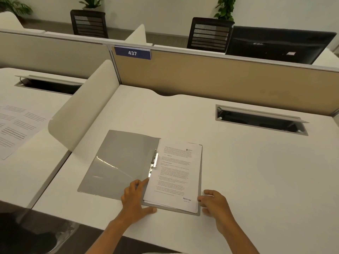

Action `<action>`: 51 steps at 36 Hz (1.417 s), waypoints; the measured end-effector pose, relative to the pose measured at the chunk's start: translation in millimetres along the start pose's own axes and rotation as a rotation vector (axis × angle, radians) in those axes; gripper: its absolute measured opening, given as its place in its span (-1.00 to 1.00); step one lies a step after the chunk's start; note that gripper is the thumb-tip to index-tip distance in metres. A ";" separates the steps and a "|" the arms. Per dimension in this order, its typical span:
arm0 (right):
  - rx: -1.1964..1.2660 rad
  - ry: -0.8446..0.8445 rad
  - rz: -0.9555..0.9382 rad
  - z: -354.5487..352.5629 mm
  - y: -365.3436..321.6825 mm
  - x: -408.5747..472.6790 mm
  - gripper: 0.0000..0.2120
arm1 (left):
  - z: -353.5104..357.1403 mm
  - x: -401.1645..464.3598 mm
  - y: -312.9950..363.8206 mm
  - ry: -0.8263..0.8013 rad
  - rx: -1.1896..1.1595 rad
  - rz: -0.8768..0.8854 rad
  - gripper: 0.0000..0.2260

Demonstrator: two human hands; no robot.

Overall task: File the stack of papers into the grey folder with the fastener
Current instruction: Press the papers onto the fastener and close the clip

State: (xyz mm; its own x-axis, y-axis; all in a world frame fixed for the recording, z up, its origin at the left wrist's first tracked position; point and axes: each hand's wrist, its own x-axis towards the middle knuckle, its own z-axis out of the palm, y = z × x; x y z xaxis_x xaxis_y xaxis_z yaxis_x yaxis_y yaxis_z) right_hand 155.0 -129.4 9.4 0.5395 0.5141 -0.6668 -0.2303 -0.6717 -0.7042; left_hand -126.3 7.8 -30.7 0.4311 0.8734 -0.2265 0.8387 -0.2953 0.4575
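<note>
The grey folder (117, 162) lies open on the white desk (238, 171), its cover flap spread to the left. A stack of printed papers (176, 176) rests on its right half, with a "RECEIVED" stamp near the bottom corner. The metal fastener (154, 159) sits at the stack's left edge, along the spine. My left hand (134, 198) rests at the stack's lower left corner, index finger touching the paper edge, thumb on the desk. My right hand (215, 203) is beside the lower right corner, fingertips at the papers' edge. Neither hand grips anything.
A cable slot (260, 119) is cut into the desk at the back right. A beige partition (220, 77) with the sign "437" closes the back, a curved white divider (82, 114) the left. Loose printed sheets (16, 125) lie on the neighbouring desk.
</note>
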 end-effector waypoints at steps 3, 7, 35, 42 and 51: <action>0.055 -0.017 0.031 -2.1 -0.5 1.1 -0.64 | -0.6 -0.7 0.9 -0.002 -0.005 -0.003 0.02; 0.091 -0.024 0.042 -4.8 -0.1 2.2 -0.65 | -1.1 -2.0 2.0 -0.010 -0.017 -0.017 -0.01; -0.003 0.049 -0.253 9.2 -74.1 56.8 -0.50 | 8.7 -0.9 -7.0 -0.016 -0.051 -0.040 0.02; -0.019 0.035 -0.277 14.8 -90.0 72.0 -0.45 | 11.3 1.3 -10.4 -0.024 -0.063 -0.033 0.02; 0.024 0.042 -0.255 18.1 -91.7 78.6 -0.46 | 15.1 2.6 -15.2 -0.035 -0.106 -0.023 0.00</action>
State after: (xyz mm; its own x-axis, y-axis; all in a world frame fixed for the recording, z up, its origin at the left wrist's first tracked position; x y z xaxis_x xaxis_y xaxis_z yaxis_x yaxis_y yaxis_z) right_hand 203.8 -17.7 17.2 0.6157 0.6420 -0.4569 -0.1018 -0.5101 -0.8541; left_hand -132.8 8.8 -51.2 0.4255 0.8646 -0.2671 0.8092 -0.2314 0.5401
